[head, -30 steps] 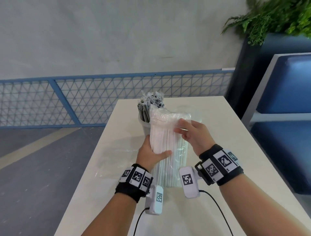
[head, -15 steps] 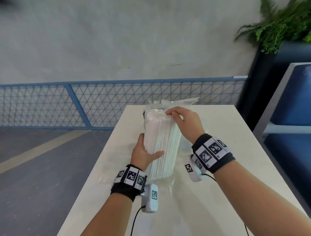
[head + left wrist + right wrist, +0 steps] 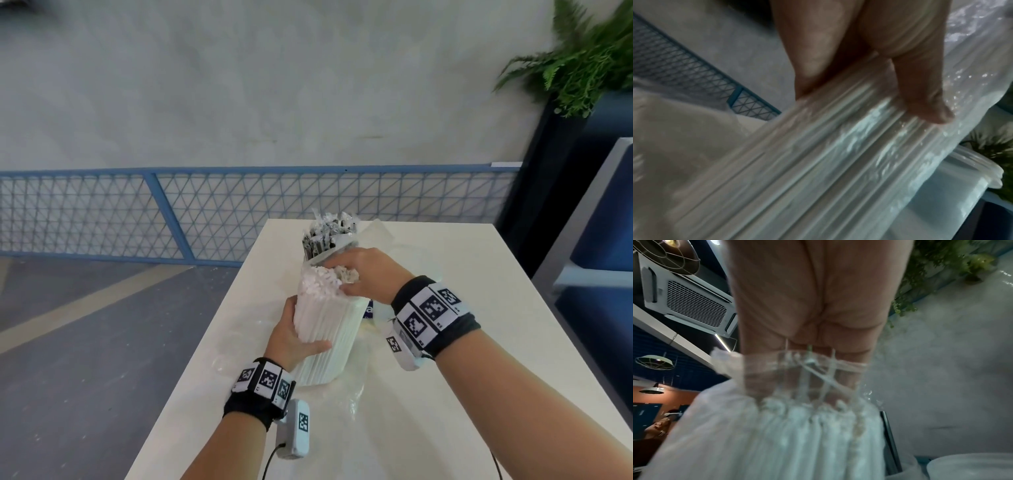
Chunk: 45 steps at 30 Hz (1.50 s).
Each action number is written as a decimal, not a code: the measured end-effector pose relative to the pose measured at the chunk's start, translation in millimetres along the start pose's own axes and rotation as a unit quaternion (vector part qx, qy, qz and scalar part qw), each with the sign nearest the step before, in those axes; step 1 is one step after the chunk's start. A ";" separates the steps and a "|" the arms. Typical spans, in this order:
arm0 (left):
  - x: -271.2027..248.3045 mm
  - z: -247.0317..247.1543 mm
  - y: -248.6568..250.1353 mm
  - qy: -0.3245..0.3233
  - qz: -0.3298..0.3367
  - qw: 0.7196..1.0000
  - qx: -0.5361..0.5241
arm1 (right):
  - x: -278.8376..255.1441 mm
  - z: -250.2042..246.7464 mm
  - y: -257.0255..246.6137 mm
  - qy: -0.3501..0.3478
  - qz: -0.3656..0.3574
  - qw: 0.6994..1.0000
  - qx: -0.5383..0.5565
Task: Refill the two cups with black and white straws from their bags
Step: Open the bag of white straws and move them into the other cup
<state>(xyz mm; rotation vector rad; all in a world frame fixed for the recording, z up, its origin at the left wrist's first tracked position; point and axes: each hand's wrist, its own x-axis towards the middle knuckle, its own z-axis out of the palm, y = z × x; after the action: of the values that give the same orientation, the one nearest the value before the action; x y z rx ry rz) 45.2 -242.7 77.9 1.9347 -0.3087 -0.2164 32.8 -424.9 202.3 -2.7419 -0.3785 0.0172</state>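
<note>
Left hand [image 3: 294, 337] wraps round the lower side of the bag of white straws [image 3: 325, 342], holding it upright on the bench [image 3: 445, 394]. Right hand [image 3: 366, 274] sits on top w/ fingers curled into the bag mouth, gripping straw tips. Cup of black straws [image 3: 327, 236] stands just beyond right hand.

White table [image 3: 445, 377], blue mesh railing [image 3: 205, 202], potted fern [image 3: 582, 68], grey wall [image 3: 239, 85]
</note>
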 end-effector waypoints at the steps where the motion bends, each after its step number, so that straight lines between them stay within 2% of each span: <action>1: 2.2 -1.2 3.8 -0.006 0.005 1.000 0.007 | 1.6 0.2 0.7 -0.010 -0.010 1.000 0.002; 6: 12.5 -3.0 21.2 -0.022 0.021 0.999 0.018 | 8.7 3.4 5.7 -0.056 -0.051 0.996 0.044; 9: 16.3 -2.7 22.5 -0.047 0.018 0.998 0.029 | 12.0 1.4 7.3 -0.058 -0.071 0.996 0.022; 14: 19.7 -2.0 23.0 -0.056 -0.006 0.998 0.024 | 14.7 1.1 6.8 -0.100 -0.051 0.994 0.007; 19: 20.0 3.1 25.7 -0.085 0.004 0.996 0.036 | 20.2 9.9 8.7 -0.082 -0.027 0.996 -0.016; 22: 20.1 3.9 26.2 -0.073 0.007 0.997 0.035 | 18.2 8.0 10.7 -0.116 -0.029 0.993 0.009; 26: 21.5 5.0 27.7 -0.094 0.010 0.995 0.042 | 18.1 5.4 9.5 -0.151 -0.029 0.987 0.040; 30: 22.5 5.1 28.4 -0.087 -0.004 0.996 0.035 | 19.6 15.8 8.5 -0.098 -0.004 0.991 0.088; 35: 22.6 2.5 28.7 -0.079 -0.011 0.996 0.028 | 21.8 15.7 5.6 -0.034 -0.012 0.997 0.072; 38: 23.7 1.1 27.4 -0.071 -0.015 0.997 0.032 | 22.4 2.4 3.9 -0.016 -0.026 0.999 0.041; 41: 23.7 -1.6 26.2 -0.054 -0.023 0.998 0.038 | 23.0 -19.7 4.5 0.037 -0.042 0.996 0.073; 45: 22.9 -3.0 27.1 -0.019 -0.016 0.999 0.020 | 25.0 -44.2 5.0 0.082 0.005 0.993 0.086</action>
<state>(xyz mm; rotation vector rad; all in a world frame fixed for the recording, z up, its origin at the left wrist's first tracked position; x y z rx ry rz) 64.8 -256.9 104.0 1.9784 -0.3089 -0.2709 60.9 -438.7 242.6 -2.5535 -0.3038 -0.1640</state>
